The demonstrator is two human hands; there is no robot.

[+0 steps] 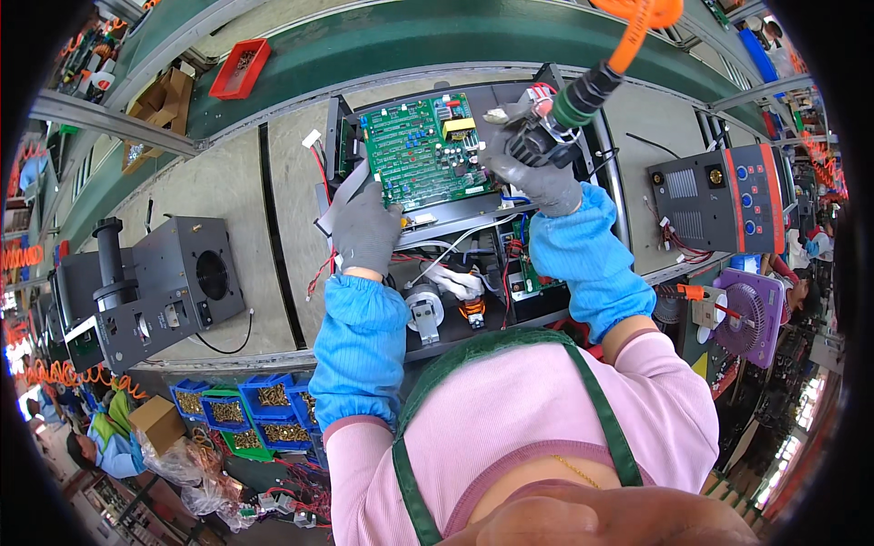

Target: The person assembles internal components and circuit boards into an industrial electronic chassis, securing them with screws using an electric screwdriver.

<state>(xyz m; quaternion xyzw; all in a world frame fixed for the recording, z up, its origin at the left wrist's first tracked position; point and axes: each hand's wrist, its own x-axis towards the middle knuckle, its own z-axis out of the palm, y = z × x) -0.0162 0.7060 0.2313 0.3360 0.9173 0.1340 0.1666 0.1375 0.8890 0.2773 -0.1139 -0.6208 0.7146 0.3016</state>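
Observation:
A green circuit board packed with components lies over the dark metal chassis in front of me. At the board's near left corner, my left hand, in a grey glove, is closed on its edge. A grey ribbon cable runs beside those fingers. My right hand, gloved too, is wrapped round the black lower end of an air screwdriver at the board's right side. The tool's tip is hidden. Wires and a round silver part show inside the chassis below the board.
A dark unit with a fan stands at left, and a panelled unit with blue knobs at right. Blue bins of brass fittings sit at lower left. A red tray lies beyond the bench. An orange hose hangs from above.

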